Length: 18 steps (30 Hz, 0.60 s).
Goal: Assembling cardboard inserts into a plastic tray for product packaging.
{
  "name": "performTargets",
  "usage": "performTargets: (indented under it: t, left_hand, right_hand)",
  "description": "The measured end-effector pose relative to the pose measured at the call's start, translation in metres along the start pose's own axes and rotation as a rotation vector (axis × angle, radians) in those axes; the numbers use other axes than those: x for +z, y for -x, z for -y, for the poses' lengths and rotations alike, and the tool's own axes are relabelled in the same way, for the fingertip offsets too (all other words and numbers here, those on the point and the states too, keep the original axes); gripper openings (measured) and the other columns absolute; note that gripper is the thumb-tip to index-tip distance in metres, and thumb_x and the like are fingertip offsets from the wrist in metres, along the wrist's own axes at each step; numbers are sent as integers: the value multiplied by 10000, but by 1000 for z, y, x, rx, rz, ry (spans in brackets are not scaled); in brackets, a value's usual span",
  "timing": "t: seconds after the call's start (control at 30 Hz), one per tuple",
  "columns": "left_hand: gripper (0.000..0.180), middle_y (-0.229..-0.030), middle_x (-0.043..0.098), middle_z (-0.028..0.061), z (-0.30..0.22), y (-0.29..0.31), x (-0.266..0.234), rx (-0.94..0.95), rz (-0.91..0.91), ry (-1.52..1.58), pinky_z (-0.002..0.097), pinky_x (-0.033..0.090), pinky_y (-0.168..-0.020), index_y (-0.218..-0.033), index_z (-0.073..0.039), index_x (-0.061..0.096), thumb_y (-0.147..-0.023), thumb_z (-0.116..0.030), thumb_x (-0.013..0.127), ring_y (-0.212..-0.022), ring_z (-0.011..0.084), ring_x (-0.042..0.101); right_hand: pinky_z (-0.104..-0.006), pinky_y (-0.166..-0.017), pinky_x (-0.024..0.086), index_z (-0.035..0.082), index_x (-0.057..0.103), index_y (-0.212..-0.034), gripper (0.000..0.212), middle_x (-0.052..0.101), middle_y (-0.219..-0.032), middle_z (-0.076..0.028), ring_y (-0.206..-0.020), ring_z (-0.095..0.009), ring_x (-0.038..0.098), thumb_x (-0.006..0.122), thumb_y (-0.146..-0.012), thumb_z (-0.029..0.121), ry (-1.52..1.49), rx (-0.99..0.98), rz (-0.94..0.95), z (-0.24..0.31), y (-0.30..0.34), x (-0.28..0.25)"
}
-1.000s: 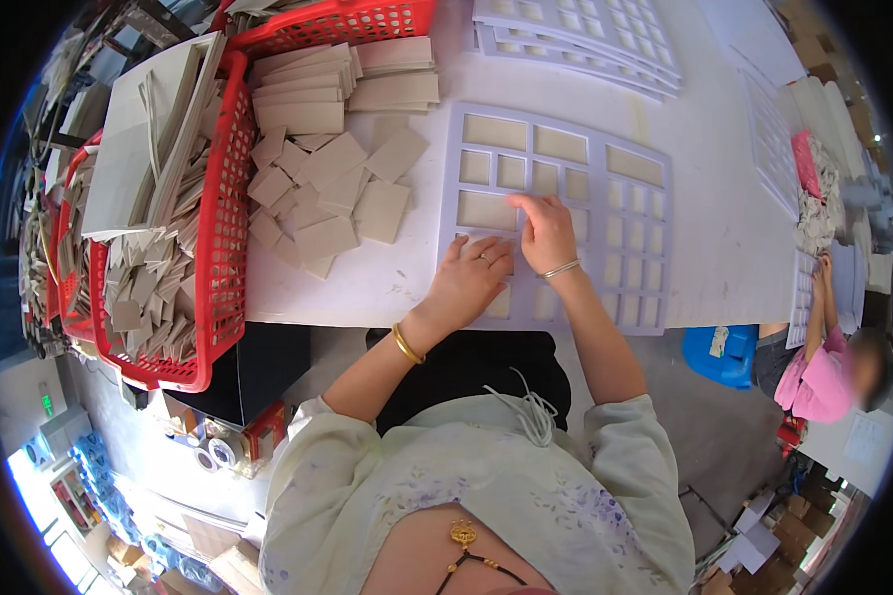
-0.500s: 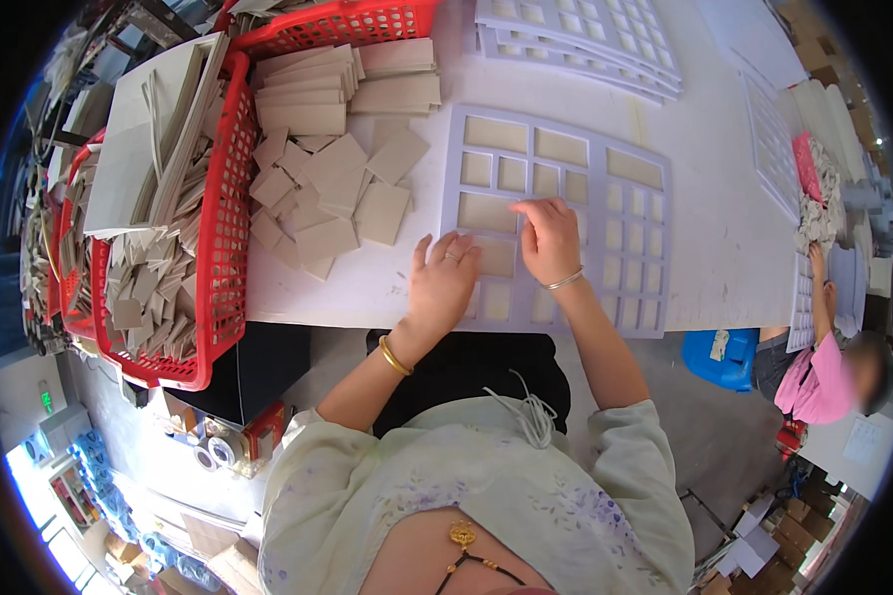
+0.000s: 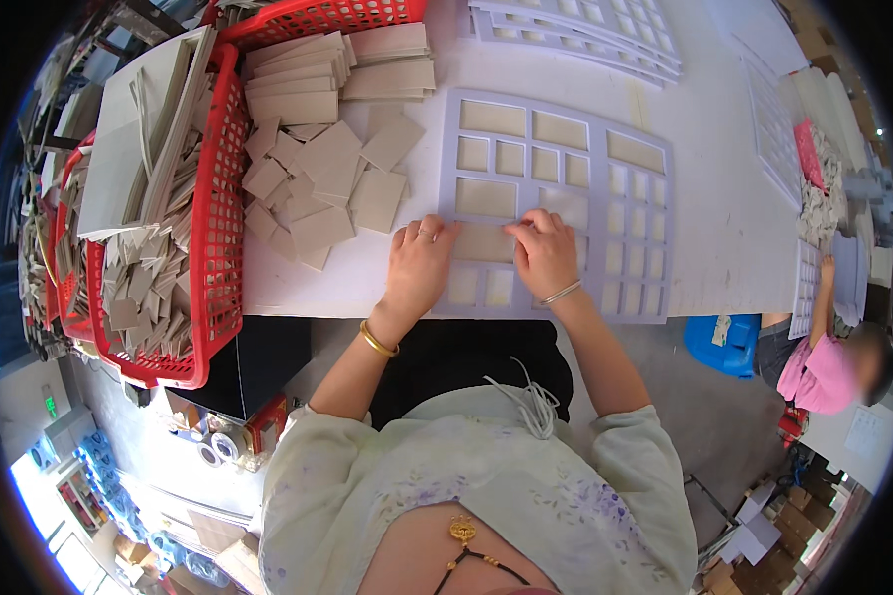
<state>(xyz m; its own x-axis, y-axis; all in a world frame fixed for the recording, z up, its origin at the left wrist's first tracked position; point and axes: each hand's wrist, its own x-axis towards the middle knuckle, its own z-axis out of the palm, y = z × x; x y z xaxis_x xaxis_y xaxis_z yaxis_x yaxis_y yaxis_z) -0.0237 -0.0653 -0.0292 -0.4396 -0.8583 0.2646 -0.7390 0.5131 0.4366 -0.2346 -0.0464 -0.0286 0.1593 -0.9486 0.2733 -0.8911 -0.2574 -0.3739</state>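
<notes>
A pale lilac frame panel [image 3: 597,149] with many rectangular openings lies flat on the white table in front of me. Beige cardboard backs or fills its openings. A rectangular cardboard piece [image 3: 483,242] sits at a lower-left opening, between my two hands. At its left end, my left hand [image 3: 420,266] has its fingers drawn together on the edge. My right hand [image 3: 547,256] pinches at the opposite end, its fingertips covering part of the panel. Whether the piece lies fully inside the opening cannot be seen.
Loose cardboard pieces [image 3: 327,178] lie left of the panel, with stacked strips [image 3: 293,79] behind. A red basket [image 3: 220,208] full of cardboard stands at far left. More lilac panels [image 3: 585,35] are stacked at the back. A person in pink [image 3: 814,375] works at far right.
My right hand has moved down from the opening above to the right end of the cardboard piece. My left hand has shifted slightly left and up to its left end.
</notes>
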Motion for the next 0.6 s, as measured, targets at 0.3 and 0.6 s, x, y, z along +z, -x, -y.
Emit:
performTargets:
  t: [0.3,0.6]
  left_hand:
    - [243,-934,535,96,1,-15,8,15,54,-108,374,452,-821,-994,-67,599,-767,-24,523,-877,269,554]
    - [304,-988,559,105,-1,5,-8,-23,9,-84,407,446,-842,-1067,-63,585,-771,-9,543,-915,292,560]
  right_hand:
    - [-391,-708,406,168,669,-871,248,541,-920,-10,-870,-225,543,597,-708,-3,10,40,131,-2,-7,-6]
    - [-413,-775,409,139,661,-943,275,594,-1042,-18,-942,-231,554,628,-688,42,-43,-4,65,-5,-24,-6]
